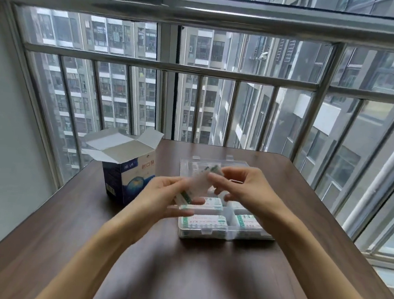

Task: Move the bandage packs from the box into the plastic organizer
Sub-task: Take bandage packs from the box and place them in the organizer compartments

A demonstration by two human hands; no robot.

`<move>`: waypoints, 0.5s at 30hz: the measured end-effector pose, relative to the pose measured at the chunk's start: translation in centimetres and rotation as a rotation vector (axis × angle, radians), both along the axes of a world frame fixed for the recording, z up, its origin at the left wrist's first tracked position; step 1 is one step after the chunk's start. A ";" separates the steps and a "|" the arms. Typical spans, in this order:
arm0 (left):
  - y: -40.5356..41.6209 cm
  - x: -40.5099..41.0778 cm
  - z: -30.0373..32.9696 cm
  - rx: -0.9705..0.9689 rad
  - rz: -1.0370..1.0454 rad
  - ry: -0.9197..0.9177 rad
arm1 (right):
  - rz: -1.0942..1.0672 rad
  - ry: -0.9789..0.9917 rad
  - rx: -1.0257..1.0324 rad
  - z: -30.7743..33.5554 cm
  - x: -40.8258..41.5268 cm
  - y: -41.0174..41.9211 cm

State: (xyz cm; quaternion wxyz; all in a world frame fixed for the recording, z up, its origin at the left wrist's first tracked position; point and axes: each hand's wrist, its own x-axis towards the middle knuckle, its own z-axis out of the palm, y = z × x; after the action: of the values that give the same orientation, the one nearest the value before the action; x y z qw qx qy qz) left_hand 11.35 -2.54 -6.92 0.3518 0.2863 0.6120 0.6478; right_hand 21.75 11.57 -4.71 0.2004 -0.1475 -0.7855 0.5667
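Note:
A blue and white cardboard box (pixel 124 178) stands at the table's back left with its top flaps open. To its right lies a clear plastic organizer (pixel 208 231), lid folded back, with white and green bandage packs (pixel 205 220) in its near compartments. Above the organizer I hold a blurred bandage pack (pixel 199 182) between both hands. My left hand (pixel 163 194) grips its lower end. My right hand (pixel 241 186) pinches its upper end.
The dark wood table (pixel 177 270) ends at a metal railing (pixel 175 69) and window glass behind. A white wall runs along the left. The open lid (pixel 213 166) of the organizer lies flat behind it.

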 end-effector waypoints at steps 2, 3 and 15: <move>0.1 -0.1 -0.4 0.057 0.058 0.083 | 0.000 0.007 -0.073 -0.4 0.1 0.3; 0.1 -0.1 -0.5 0.073 0.088 0.120 | 0.009 0.014 -0.112 -0.6 0.2 0.4; 0.0 -0.1 -0.5 0.204 0.108 0.164 | -0.049 0.185 -0.227 -1.2 0.7 0.5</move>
State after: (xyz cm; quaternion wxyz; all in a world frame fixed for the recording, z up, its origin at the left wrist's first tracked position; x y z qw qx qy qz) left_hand 11.22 -2.51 -7.40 0.2345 0.3391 0.5843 0.6990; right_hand 22.40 12.11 -5.86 0.2675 -0.1353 -0.6908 0.6580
